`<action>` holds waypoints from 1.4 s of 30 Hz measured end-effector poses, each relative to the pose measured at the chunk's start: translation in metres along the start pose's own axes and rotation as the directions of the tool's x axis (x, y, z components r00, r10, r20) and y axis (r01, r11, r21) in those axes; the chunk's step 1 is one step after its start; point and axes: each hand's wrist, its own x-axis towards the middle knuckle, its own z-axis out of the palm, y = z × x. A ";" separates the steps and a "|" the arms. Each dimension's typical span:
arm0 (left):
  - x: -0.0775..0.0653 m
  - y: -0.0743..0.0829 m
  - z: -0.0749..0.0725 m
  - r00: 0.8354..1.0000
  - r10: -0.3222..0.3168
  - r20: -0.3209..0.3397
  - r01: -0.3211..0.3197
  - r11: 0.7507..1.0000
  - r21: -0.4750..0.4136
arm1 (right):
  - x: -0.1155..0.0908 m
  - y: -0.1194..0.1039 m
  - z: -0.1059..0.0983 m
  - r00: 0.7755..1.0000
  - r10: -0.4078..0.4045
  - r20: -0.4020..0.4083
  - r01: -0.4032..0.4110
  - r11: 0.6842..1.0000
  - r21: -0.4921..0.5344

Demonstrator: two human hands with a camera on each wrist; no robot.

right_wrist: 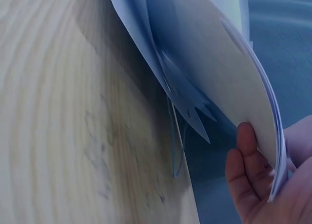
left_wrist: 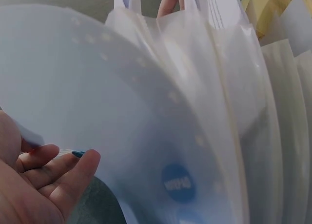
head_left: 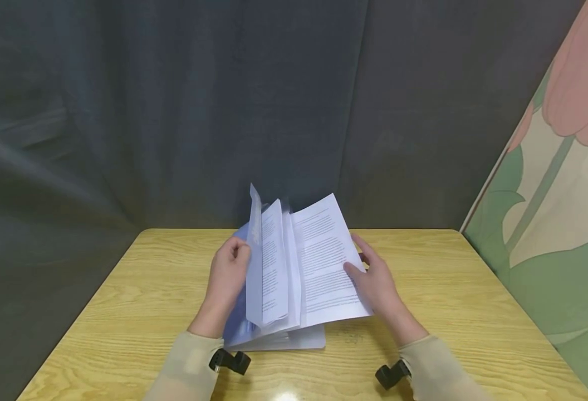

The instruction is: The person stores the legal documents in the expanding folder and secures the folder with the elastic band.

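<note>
A translucent bluish expanding file (head_left: pixel 236 323) stands part open on the table, its pleated pockets (left_wrist: pixel 263 112) fanned out in the left wrist view. My left hand (head_left: pixel 229 270) pinches the edge of its cover flap (left_wrist: pixel 122 87), which carries a round blue label (left_wrist: pixel 178 183). My right hand (head_left: pixel 376 278) grips a stack of printed sheets (head_left: pixel 324 262) by the right edge, thumb on the printed side and fingers behind. The sheets tilt beside the pockets; whether their left edge sits inside one is hidden. More printed paper (head_left: pixel 274 262) shows between the flap and the pockets.
The wooden table (head_left: pixel 424 262) extends on both sides of the file. A dark curtain (head_left: pixel 274 100) hangs behind its far edge, and a flower-patterned panel (head_left: pixel 549 223) stands at the right. A thin elastic loop (right_wrist: pixel 174 158) dangles from the file.
</note>
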 end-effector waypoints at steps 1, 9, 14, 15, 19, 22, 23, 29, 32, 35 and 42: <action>0.000 0.000 0.000 1.000 -0.001 0.000 0.001 1.000 -0.003 | 0.000 0.000 0.002 1.000 0.000 0.000 0.000 1.000 0.006; -0.001 0.002 0.002 1.000 0.003 0.011 -0.003 1.000 -0.024 | -0.003 -0.002 0.019 1.000 0.031 -0.007 -0.031 1.000 -0.007; -0.001 0.001 0.003 1.000 0.014 0.005 -0.013 1.000 -0.012 | -0.005 -0.005 0.027 0.999 0.042 -0.010 -0.042 0.999 -0.004; -0.001 0.001 0.003 1.000 0.015 0.004 -0.015 1.000 -0.012 | -0.005 -0.005 0.029 0.999 0.043 -0.011 -0.043 0.999 -0.001; -0.002 0.001 0.004 1.000 0.013 0.008 -0.013 1.000 -0.013 | -0.007 -0.006 0.035 0.999 0.049 -0.010 -0.049 0.999 0.020; -0.002 0.001 0.004 1.000 0.009 0.013 -0.008 1.000 -0.011 | -0.007 -0.007 0.041 0.999 0.047 -0.016 -0.047 0.998 0.029; -0.002 0.000 0.004 1.000 0.008 0.014 -0.008 1.000 -0.011 | -0.007 -0.007 0.043 0.999 0.041 -0.019 -0.041 0.999 0.035; -0.002 0.001 0.005 1.000 0.007 0.021 -0.007 1.000 -0.020 | -0.009 -0.010 0.054 0.999 0.019 -0.033 -0.017 0.999 0.044; -0.002 0.001 0.005 1.000 0.005 0.020 -0.005 1.000 -0.020 | -0.010 -0.011 0.059 0.999 0.018 -0.032 -0.017 0.999 0.041; -0.002 0.001 0.004 1.000 0.004 0.021 -0.004 1.000 -0.020 | -0.011 -0.012 0.063 0.999 0.012 -0.038 -0.010 1.000 0.029; -0.002 0.001 0.005 1.000 0.008 0.021 -0.007 1.000 -0.026 | -0.013 -0.012 0.073 0.999 -0.004 -0.048 0.004 1.000 0.002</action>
